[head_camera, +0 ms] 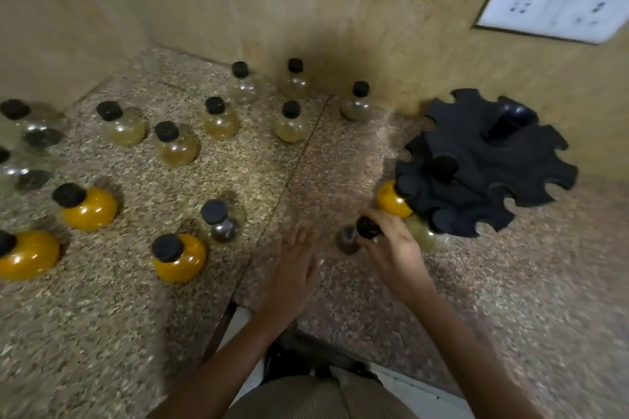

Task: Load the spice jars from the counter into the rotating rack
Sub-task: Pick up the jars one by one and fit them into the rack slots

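Observation:
The black rotating rack [483, 160] stands at the right of the stone counter [170, 316]. A yellow-filled jar [391, 201] hangs in its near-left slot, and a pale jar [423, 233] sits just below it. My right hand [394, 248] grips a dark-filled jar [350, 238] around its neck under the black cap, close beside the rack's lower left edge. My left hand [292, 269] rests flat on the counter with fingers straight, holding nothing. Several round glass jars with black caps stand on the counter to the left, among them a yellow one [178, 257] and a dark one [221, 221].
Tan walls close the corner behind the jars and rack. A white socket plate [554, 5] is on the right wall. The counter's front edge runs near my body at the bottom, with a seam [282, 201] between two slabs.

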